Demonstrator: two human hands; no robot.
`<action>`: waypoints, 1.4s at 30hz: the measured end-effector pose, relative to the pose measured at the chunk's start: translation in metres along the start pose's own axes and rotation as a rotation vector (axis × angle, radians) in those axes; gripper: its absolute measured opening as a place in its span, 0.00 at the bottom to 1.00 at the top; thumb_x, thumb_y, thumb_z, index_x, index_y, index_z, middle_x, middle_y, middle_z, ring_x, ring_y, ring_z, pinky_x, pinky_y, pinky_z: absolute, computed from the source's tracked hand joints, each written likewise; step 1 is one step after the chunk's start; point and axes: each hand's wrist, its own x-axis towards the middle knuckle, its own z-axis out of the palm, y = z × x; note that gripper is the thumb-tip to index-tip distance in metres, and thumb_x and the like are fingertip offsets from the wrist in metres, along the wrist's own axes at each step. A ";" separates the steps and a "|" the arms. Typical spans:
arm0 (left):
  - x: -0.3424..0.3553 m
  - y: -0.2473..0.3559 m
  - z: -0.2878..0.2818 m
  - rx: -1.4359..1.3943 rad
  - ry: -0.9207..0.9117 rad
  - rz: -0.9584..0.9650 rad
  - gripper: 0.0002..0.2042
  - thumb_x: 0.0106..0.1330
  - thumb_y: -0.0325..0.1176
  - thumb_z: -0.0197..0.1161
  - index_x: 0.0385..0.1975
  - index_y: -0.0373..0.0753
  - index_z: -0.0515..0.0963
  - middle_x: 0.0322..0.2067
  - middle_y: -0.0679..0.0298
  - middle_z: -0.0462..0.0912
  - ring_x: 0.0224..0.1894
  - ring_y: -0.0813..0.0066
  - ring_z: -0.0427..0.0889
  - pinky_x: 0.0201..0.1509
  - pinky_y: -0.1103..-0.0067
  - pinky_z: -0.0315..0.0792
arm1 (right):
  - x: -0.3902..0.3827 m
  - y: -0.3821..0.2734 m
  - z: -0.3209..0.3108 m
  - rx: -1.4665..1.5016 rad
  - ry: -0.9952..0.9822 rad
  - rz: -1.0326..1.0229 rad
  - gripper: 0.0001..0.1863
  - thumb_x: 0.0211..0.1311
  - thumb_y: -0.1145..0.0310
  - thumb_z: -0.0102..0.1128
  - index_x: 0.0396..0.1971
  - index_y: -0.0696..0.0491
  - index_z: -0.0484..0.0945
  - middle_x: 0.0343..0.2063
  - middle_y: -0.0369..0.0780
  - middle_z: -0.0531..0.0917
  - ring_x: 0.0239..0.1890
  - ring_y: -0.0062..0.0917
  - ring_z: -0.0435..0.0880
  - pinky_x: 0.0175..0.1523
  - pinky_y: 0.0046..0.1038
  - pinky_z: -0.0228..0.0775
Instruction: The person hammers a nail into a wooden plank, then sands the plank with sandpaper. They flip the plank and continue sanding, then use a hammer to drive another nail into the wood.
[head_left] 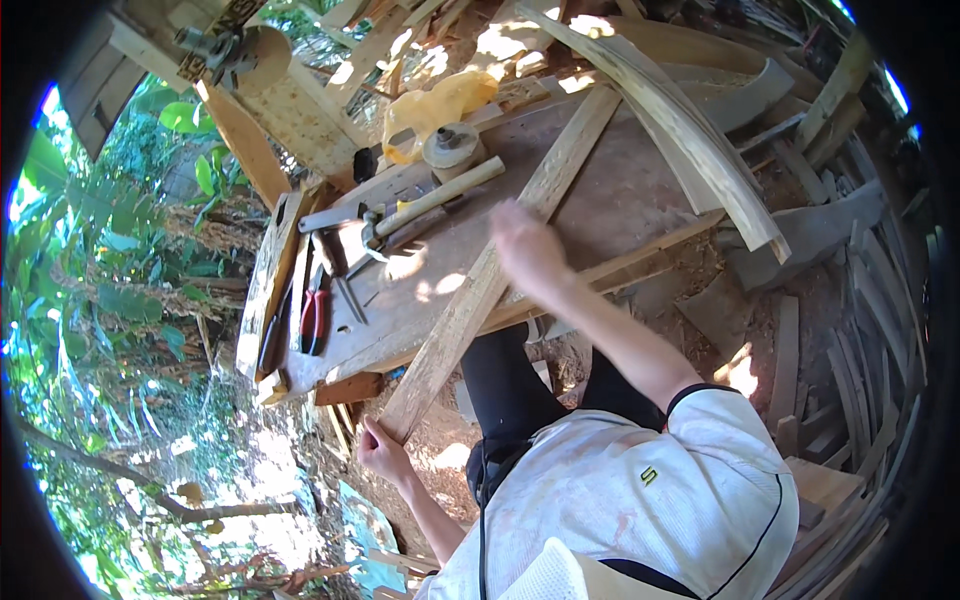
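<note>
Outdoors, dappled sunlight falls through green foliage (130, 270) at the left onto a wooden workbench (640, 185) in front of me. On its far side sits a crumpled, translucent yellow plastic bag (445, 100); I cannot tell what, if anything, is inside. Just beside it stands a squat, round, tan object (453, 148), too small to make out whether it is a jar or a roll.

My left hand (384, 453) is low and near my body, fingers curled, pinching the near end of a long plank (455, 318). My right arm reaches forward across the bench edge, and my right hand (527, 250) is over the plank's middle, blurred, so I cannot tell whether its fingers clasp the wood.

The plank is straight, flat and pale brown with mottled, rough grain; it slants across the bench, its near end jutting past the edge. Left of it lie a wooden-handled hammer (440, 200) and red-handled pliers (314, 322). Long, curving pale boards (690, 130) lie at the far right.
</note>
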 end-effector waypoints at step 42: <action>-0.008 -0.020 -0.005 0.043 0.226 0.292 0.20 0.77 0.38 0.61 0.21 0.33 0.81 0.14 0.68 0.74 0.17 0.81 0.62 0.22 0.76 0.54 | 0.003 0.001 -0.039 0.244 -0.158 -0.193 0.12 0.71 0.75 0.53 0.48 0.58 0.82 0.49 0.46 0.86 0.54 0.33 0.86 0.57 0.29 0.83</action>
